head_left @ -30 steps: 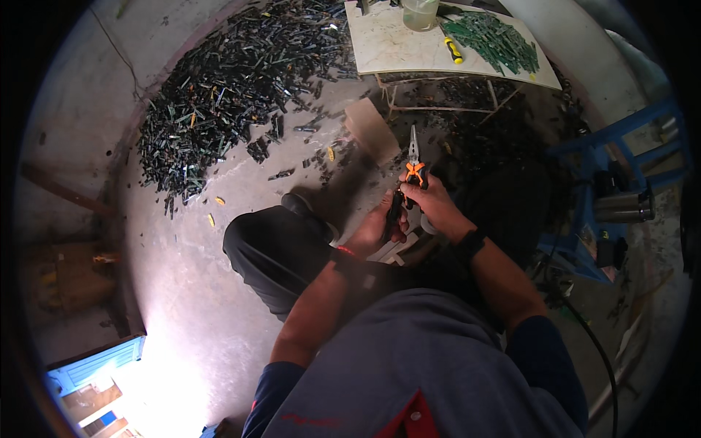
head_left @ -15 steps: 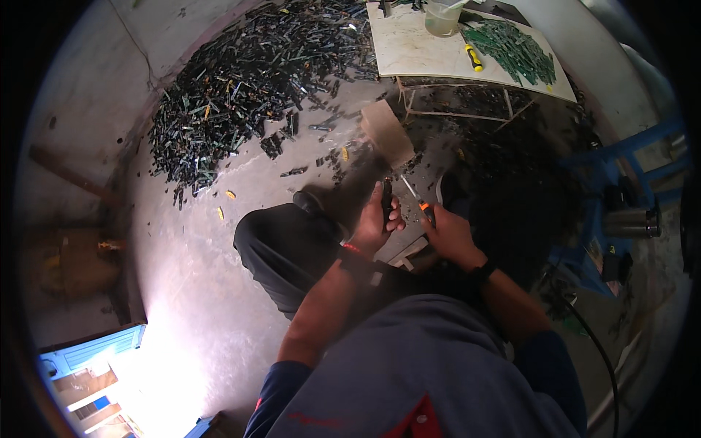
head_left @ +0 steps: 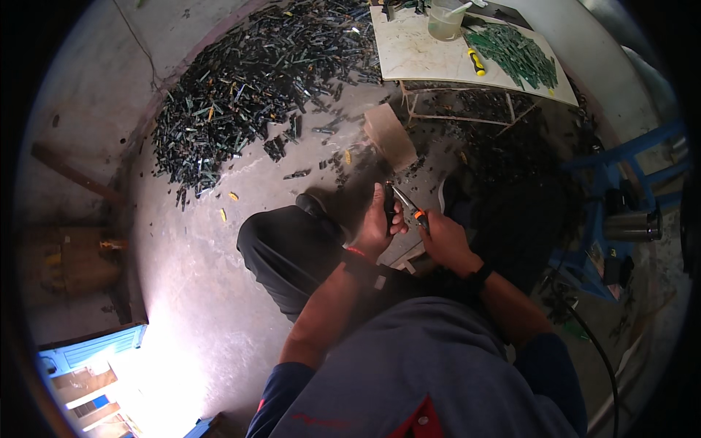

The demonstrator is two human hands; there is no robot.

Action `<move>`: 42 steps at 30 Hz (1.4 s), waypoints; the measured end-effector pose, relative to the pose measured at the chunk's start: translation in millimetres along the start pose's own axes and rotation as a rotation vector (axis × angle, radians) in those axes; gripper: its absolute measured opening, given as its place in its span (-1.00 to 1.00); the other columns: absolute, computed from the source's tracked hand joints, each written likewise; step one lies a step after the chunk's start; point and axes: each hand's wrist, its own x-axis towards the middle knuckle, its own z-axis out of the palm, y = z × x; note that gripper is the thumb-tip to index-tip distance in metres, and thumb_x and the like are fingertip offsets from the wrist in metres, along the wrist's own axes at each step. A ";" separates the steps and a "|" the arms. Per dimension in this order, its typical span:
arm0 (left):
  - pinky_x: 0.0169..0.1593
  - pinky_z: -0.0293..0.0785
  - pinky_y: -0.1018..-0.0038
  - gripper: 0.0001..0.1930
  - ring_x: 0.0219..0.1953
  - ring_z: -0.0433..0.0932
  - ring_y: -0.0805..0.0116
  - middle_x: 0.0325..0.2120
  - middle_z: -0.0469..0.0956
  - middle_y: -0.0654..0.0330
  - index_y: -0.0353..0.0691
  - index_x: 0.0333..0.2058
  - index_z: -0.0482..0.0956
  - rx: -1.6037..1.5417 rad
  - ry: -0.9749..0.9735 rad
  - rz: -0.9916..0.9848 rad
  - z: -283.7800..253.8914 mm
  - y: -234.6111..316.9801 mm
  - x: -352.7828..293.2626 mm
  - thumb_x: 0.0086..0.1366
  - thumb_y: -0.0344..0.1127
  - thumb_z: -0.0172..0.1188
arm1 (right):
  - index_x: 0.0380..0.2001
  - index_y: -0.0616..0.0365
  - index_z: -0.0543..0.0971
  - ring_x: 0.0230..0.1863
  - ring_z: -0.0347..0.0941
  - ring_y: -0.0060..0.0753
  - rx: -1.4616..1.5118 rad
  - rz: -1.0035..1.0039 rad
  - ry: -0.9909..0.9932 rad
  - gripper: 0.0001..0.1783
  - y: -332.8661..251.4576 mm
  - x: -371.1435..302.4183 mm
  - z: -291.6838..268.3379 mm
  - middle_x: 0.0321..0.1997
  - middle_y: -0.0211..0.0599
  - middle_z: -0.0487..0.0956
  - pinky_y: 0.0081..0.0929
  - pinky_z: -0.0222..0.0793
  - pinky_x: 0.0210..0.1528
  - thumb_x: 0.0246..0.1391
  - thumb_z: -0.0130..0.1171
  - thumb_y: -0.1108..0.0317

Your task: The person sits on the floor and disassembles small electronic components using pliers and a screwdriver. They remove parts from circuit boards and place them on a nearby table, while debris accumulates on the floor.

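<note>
My left hand (head_left: 375,228) is closed around a narrow dark piece (head_left: 389,198), held upright with its upper end showing past the fingers. Its exact kind is too small to make out. In my right hand (head_left: 447,242) is a screwdriver (head_left: 420,217) with an orange-and-black handle and a metal shaft. The shaft slants up and left, and its tip is at the upper end of the dark piece. Both hands are close together above my lap. Just beyond them a brown block (head_left: 391,136) rests on the floor.
A large heap of dark strips (head_left: 255,87) covers the floor at far left. The low white-topped table (head_left: 416,58) bears green strips (head_left: 515,55), a yellow-and-black tool (head_left: 476,63) and a cloudy tub (head_left: 444,25). At right stands a blue frame (head_left: 635,150) with a dark cylinder (head_left: 632,225).
The screwdriver in my right hand has moved left and up, bringing its tip to the dark piece's upper end. My left hand keeps its hold and has hardly moved.
</note>
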 end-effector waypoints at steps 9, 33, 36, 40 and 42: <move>-0.51 0.25 0.39 -0.34 -0.74 0.06 0.44 -0.75 0.13 0.30 -0.15 -0.56 0.28 0.095 0.044 0.041 -1.3 -4.8 2.8 0.28 0.40 -0.30 | -0.23 0.22 0.39 -0.31 0.47 0.05 -0.011 -0.001 0.002 -0.71 -7.1 -1.8 0.0 -0.39 -0.03 0.52 -0.08 0.35 -0.29 0.07 0.10 0.26; -0.59 0.26 0.41 -0.31 -0.80 0.05 0.45 -0.84 0.07 0.32 -0.16 -0.56 0.30 0.293 0.137 0.106 6.6 -4.0 1.6 0.30 0.39 -0.41 | -0.26 0.29 0.37 -0.31 0.44 0.11 0.000 -0.088 0.065 -0.69 -0.6 0.8 9.5 -0.37 0.02 0.50 -0.05 0.33 -0.24 0.03 0.14 0.29; -0.61 0.26 0.43 -0.29 -0.81 0.10 0.43 -0.84 0.12 0.30 -0.18 -0.56 0.32 0.313 0.162 0.104 5.4 -4.2 2.6 0.29 0.40 -0.43 | -0.27 0.30 0.38 -0.33 0.44 0.14 0.053 -0.081 0.041 -0.71 1.4 1.2 9.1 -0.38 0.05 0.50 -0.06 0.34 -0.26 0.05 0.12 0.29; -0.63 0.25 0.47 -0.31 -0.79 0.21 0.42 -0.83 0.18 0.26 -0.20 -0.61 0.31 0.437 0.209 0.166 8.3 -2.1 -0.8 0.34 0.33 -0.38 | -0.27 0.30 0.38 -0.40 0.45 0.02 0.121 -0.019 -0.051 -0.72 -1.3 -1.2 3.4 -0.44 -0.01 0.49 -0.15 0.37 -0.32 0.08 0.09 0.29; -0.64 0.25 0.47 -0.30 -0.79 0.24 0.43 -0.82 0.21 0.27 -0.20 -0.64 0.31 0.521 0.242 0.200 8.7 -2.4 -0.8 0.34 0.32 -0.37 | -0.30 0.27 0.38 -0.50 0.43 -0.11 0.386 -0.049 -0.160 -0.74 2.3 0.5 4.4 -0.53 -0.07 0.47 -0.22 0.36 -0.41 0.09 0.04 0.27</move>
